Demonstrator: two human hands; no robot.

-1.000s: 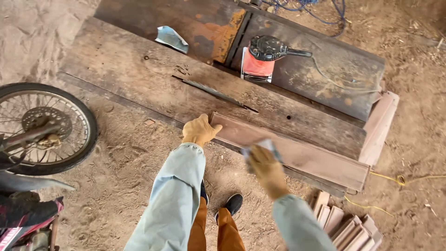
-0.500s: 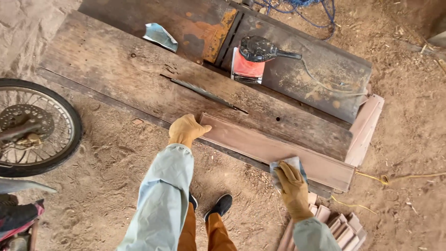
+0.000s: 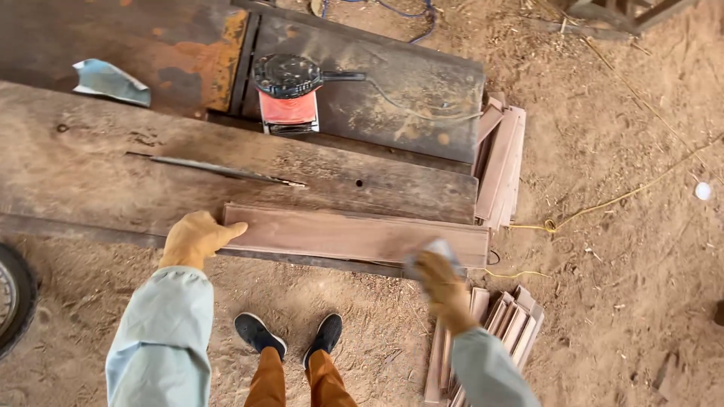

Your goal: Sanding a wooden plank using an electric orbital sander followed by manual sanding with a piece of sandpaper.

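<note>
A reddish-brown wooden plank point(image 3: 339, 234) lies along the near edge of a low, weathered workbench point(image 3: 90, 169). My left hand point(image 3: 197, 237), in a tan glove, presses on the plank's left end. My right hand point(image 3: 436, 275), also gloved, holds a small grey sheet of sandpaper point(image 3: 431, 252) against the plank's right end; it is motion-blurred.
An orange and black electric sander point(image 3: 286, 94) sits on the far boards with its cord trailing right. A folded grey sheet point(image 3: 109, 81) lies far left. Planks lean at the bench's right end point(image 3: 501, 162) and are stacked by my right foot point(image 3: 498, 324). A wheel point(image 3: 11, 294) shows at left.
My right hand has kept rubbing the sandpaper along the plank's right part, going out and coming back. My left hand stays on the plank's left end. The view has swung to the right.
</note>
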